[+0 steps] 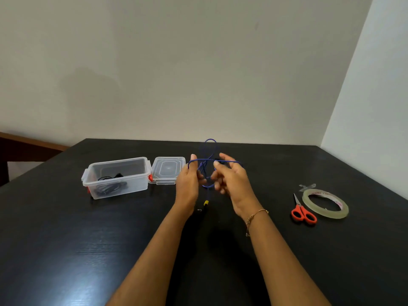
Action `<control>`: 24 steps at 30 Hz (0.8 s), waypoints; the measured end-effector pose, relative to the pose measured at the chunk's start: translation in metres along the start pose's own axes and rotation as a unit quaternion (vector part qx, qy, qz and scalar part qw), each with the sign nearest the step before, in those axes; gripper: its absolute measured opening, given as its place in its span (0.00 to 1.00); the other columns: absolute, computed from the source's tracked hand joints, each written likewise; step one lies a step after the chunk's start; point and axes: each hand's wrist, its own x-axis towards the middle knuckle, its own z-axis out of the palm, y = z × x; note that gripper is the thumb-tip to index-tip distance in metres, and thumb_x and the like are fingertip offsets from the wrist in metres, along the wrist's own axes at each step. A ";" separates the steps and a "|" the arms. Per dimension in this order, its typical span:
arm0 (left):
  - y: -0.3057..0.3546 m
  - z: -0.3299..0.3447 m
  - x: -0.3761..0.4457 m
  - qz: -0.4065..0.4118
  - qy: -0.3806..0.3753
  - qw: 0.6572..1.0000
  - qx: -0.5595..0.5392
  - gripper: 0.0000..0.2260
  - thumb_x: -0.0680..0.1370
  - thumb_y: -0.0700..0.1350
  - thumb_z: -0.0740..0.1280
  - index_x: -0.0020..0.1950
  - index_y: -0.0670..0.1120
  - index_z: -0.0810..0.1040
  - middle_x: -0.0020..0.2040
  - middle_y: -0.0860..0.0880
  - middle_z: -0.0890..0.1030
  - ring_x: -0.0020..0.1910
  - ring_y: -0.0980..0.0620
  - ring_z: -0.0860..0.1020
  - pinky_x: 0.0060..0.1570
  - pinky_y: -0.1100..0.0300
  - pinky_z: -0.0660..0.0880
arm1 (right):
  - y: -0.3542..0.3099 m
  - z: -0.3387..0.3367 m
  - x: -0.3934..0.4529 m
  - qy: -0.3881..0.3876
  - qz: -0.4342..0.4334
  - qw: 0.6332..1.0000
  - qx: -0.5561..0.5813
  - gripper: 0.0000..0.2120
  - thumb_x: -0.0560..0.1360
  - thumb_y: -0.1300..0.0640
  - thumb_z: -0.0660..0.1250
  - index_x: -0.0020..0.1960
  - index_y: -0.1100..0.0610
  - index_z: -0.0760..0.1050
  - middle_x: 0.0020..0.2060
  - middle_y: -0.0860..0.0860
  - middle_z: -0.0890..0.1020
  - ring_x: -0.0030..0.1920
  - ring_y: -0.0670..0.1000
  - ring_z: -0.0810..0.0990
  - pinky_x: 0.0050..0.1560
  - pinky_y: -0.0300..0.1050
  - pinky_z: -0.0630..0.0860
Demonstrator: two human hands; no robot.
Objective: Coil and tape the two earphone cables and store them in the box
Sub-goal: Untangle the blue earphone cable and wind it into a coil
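Above the middle of the dark surface (pixel 66 250), both hands are raised with a blue cable (pixel 208 161) looped between them. The left hand (pixel 187 180) has the cable hooked round its curled fingers; the right hand (pixel 229 175) pinches it, its other fingers loosely spread. The cable's yellow plug (pixel 206 202) hangs below. Toward the right edge lie scissors (pixel 302 212) and tape (pixel 325 203). Toward the left edge stands the open box (pixel 117 177) holding a black cable (pixel 110 184), its lid (pixel 168 170) just beside it.

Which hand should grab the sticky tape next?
Probably the right hand: the clear roll of tape and orange-handled scissors lie on its side of the black table, while the left hand can hold the blue earphone cable.
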 end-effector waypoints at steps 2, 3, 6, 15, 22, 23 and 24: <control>-0.006 -0.004 0.003 0.069 -0.019 0.992 0.107 0.12 0.80 0.49 0.56 0.43 0.46 0.75 0.40 0.48 0.76 0.42 0.52 0.74 0.46 0.59 0.73 | -0.006 -0.004 0.000 0.014 0.003 0.989 0.146 0.08 0.79 0.58 0.57 0.52 0.56 0.75 0.34 0.51 0.77 0.26 0.43 0.75 0.24 0.34 0.69; -0.008 -0.005 0.004 0.095 -0.036 0.982 0.162 0.10 0.80 0.47 0.57 0.50 0.45 0.76 0.43 0.47 0.77 0.43 0.53 0.75 0.45 0.62 0.72 | -0.008 -0.006 -0.001 0.027 0.008 0.980 0.199 0.10 0.80 0.58 0.55 0.46 0.56 0.75 0.35 0.51 0.78 0.29 0.44 0.77 0.27 0.35 0.71; -0.014 -0.008 0.009 0.132 -0.078 0.952 0.265 0.21 0.80 0.42 0.59 0.72 0.48 0.60 0.46 0.50 0.75 0.43 0.58 0.73 0.42 0.69 0.69 | -0.009 -0.015 0.001 0.078 0.044 0.945 0.313 0.15 0.81 0.56 0.52 0.39 0.56 0.70 0.33 0.51 0.78 0.36 0.48 0.81 0.37 0.41 0.76; -0.022 -0.015 0.015 0.225 0.070 0.918 0.320 0.13 0.76 0.35 0.63 0.61 0.42 0.72 0.50 0.44 0.78 0.48 0.54 0.74 0.52 0.60 0.74 | 0.023 -0.029 0.016 0.120 0.241 0.963 -0.033 0.12 0.80 0.61 0.53 0.41 0.57 0.72 0.27 0.50 0.69 0.27 0.45 0.68 0.23 0.37 0.65; -0.010 -0.002 0.008 0.040 0.105 0.993 -0.031 0.05 0.78 0.41 0.62 0.52 0.43 0.75 0.46 0.49 0.77 0.52 0.51 0.78 0.53 0.59 0.76 | 0.028 -0.030 0.012 0.074 0.144 0.876 -0.455 0.18 0.71 0.46 0.70 0.33 0.56 0.67 0.33 0.54 0.81 0.30 0.51 0.81 0.33 0.41 0.75; -0.009 -0.001 0.007 0.041 0.096 0.993 -0.047 0.05 0.78 0.40 0.61 0.52 0.43 0.74 0.46 0.49 0.77 0.52 0.51 0.78 0.54 0.58 0.76 | 0.023 -0.028 0.009 0.064 0.132 0.846 -0.513 0.20 0.68 0.43 0.71 0.33 0.56 0.66 0.39 0.55 0.82 0.37 0.53 0.82 0.38 0.43 0.75; -0.007 0.001 0.006 0.045 0.085 0.993 -0.063 0.04 0.78 0.40 0.61 0.51 0.43 0.74 0.46 0.49 0.78 0.52 0.51 0.78 0.53 0.59 0.76 | 0.017 -0.027 0.005 0.057 0.121 0.823 -0.552 0.21 0.66 0.41 0.72 0.34 0.56 0.67 0.44 0.56 0.82 0.43 0.55 0.82 0.40 0.44 0.74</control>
